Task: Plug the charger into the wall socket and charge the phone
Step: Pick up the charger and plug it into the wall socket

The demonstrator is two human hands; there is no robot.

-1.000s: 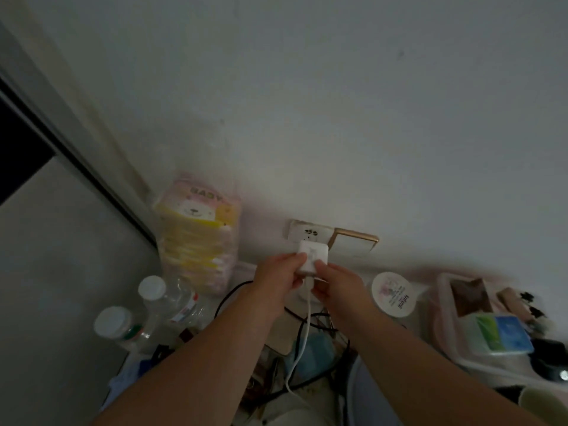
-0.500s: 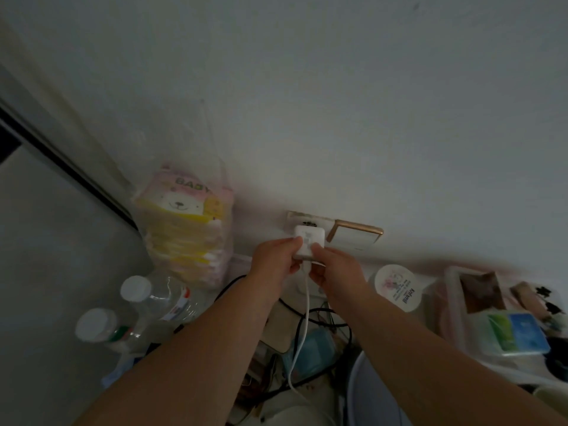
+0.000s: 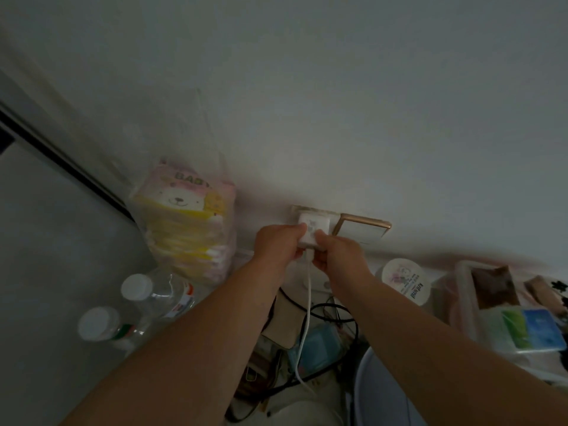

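change: charger [image 3: 313, 233] now sits closer to the wall socket [image 3: 307, 212] than 1 s ago, covering most of its plate; I see both hands went up with it.
left hand [image 3: 278, 242]: fingers closed on the charger's left edge.
right hand [image 3: 337, 255]: pinched closed on its right and lower edge, by the cable [image 3: 307, 302] root.
why 2 hands: I judge it keeps the block square for pushing in.
position: charger between both hands' fingertips, against the socket; seated or not, can't tell.
phone: not visible.
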